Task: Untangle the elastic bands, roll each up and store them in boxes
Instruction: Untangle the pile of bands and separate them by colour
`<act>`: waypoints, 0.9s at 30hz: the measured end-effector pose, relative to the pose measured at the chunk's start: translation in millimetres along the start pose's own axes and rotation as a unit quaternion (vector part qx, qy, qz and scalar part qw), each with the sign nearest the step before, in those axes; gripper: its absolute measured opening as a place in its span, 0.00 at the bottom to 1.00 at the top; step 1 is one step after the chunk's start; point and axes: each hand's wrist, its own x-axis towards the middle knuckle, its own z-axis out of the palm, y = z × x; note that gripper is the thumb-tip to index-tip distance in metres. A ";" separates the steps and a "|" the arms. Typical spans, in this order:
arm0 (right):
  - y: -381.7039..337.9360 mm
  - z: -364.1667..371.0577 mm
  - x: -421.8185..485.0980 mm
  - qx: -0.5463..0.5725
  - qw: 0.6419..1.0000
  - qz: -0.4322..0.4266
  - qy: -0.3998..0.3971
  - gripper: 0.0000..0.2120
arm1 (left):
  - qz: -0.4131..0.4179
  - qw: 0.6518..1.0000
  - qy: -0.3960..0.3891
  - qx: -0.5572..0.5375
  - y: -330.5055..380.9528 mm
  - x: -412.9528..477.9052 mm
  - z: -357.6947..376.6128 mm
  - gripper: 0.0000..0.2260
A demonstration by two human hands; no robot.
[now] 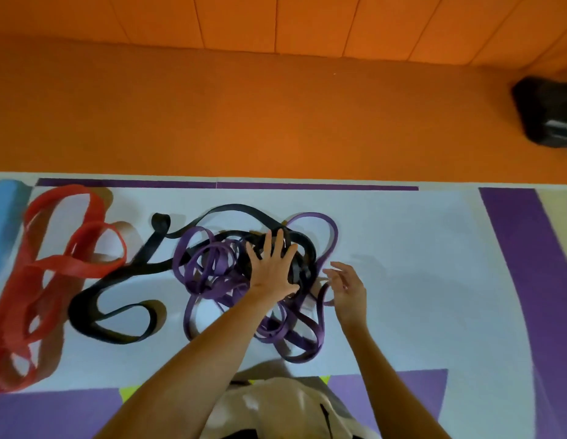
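Head view, looking down on a white worktop [402,248] with purple patches; orange floor [275,115] beyond its far edge.

Tangle of bands sits mid-frame. The purple band [209,258] is looped many times over itself, from centre down to lower centre, with one loop reaching up right of centre. The black band [117,280] is knotted into the purple pile at centre, and its wide loops trail out to the left and lower left, flat on the worktop. The red band [54,267] lies apart from the pile, at the left edge, in big loose loops from upper left to lower left; its right side touches or overlaps the black band.

Left hand [272,267] is palm-down on top of the tangle, at the black knot. Fingers straight and spread wide, pressing on the bands, not curled round anything.

Right hand [348,289] is just right of the pile, side-on, a bit blurred. Fingers loosely curled and apart, no grip visible; fingertips are beside a purple strand, can't tell if touching.

Blue box-like thing [6,223] at upper left, cut by the frame, just beside the red band. Dark blurred object [548,112] on the floor, upper right. Beige clothing [285,407] at bottom centre.
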 end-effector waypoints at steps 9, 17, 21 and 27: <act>50.8 -14.5 -38.3 -0.159 0.986 -0.045 0.005 0.15 | 0.048 0.999 -0.018 0.003 4.8 26.3 -3.1 0.22; 35.4 18.5 -15.6 -0.160 0.986 0.028 -0.032 0.24 | 0.052 0.978 0.126 -0.160 -29.1 0.5 -7.8 0.22; 15.4 52.8 -1.3 -0.169 0.982 0.089 -0.006 0.32 | -0.010 0.946 0.185 -0.266 -40.1 -20.0 -10.9 0.14; 26.5 66.0 4.8 -0.296 0.945 0.137 0.023 0.35 | -0.041 0.897 0.230 -0.375 -48.8 -29.3 -18.6 0.14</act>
